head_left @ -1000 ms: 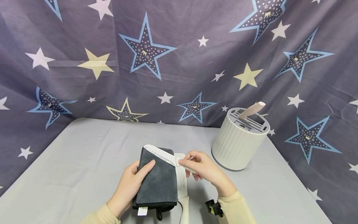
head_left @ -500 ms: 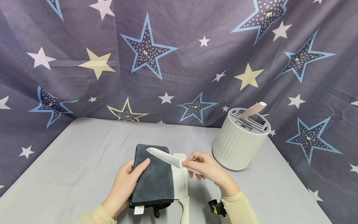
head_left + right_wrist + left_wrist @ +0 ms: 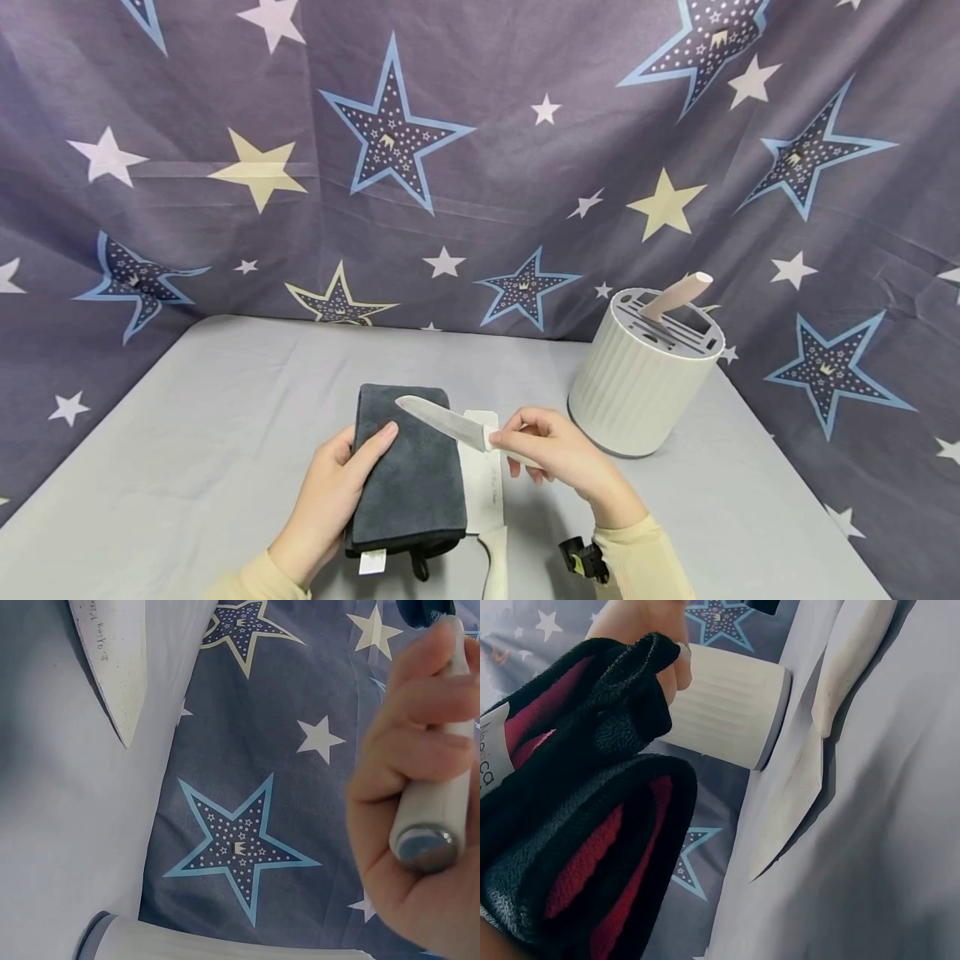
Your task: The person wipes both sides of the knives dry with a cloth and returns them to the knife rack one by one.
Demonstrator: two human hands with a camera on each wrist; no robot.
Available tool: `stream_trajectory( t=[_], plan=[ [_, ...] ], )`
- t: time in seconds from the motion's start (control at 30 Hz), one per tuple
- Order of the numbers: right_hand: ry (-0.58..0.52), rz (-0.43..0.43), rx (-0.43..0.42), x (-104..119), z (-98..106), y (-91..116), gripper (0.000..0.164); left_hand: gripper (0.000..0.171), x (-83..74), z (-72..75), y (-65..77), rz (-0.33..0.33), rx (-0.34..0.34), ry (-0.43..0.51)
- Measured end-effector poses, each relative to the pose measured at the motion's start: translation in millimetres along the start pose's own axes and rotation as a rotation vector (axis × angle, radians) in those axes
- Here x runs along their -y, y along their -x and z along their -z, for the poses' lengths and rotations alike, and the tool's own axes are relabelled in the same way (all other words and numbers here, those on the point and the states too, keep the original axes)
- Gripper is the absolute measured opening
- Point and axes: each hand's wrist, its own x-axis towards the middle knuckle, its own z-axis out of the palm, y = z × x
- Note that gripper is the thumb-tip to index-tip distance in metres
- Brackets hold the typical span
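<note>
My left hand grips a folded dark grey cloth, thumb on top near its left edge. In the left wrist view, red lining shows between the layers of the cloth. In my right hand is a kitchen knife, pinched where its white handle meets the blade. That blade points up and left, overlapping the cloth's upper right part in the head view. Below lies a white-handled cleaver on the table, partly hidden by the cloth.
A white ribbed knife block stands on the table at the back right, with one pinkish handle sticking up from its slotted top. A star-patterned curtain hangs behind the grey-covered table.
The cloth has moved left, and the knife has shifted slightly right, so the blade now covers less of the cloth. The blade has also turned a little. Both grips stay the same.
</note>
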Motion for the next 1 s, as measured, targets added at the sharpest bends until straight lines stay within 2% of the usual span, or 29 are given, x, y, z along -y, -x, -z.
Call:
stream_trajectory(
  t=[0.23, 0.53, 1.0],
  plan=[
    [-0.024, -0.003, -0.013, 1, -4, -1, 0.026, 0.044, 2.3, -4.4, 1.0, -0.013, 0.009, -0.021],
    [-0.019, 0.005, -0.018, 4, -8, -2, 0.028, 0.039, 6.0, -10.2, 2.4, -0.03, 0.017, -0.032],
    [-0.008, 0.01, -0.005, 9, -11, -6, 0.029, 0.038, 9.1, -15.9, 4.1, -0.017, 0.035, -0.037]
  ],
)
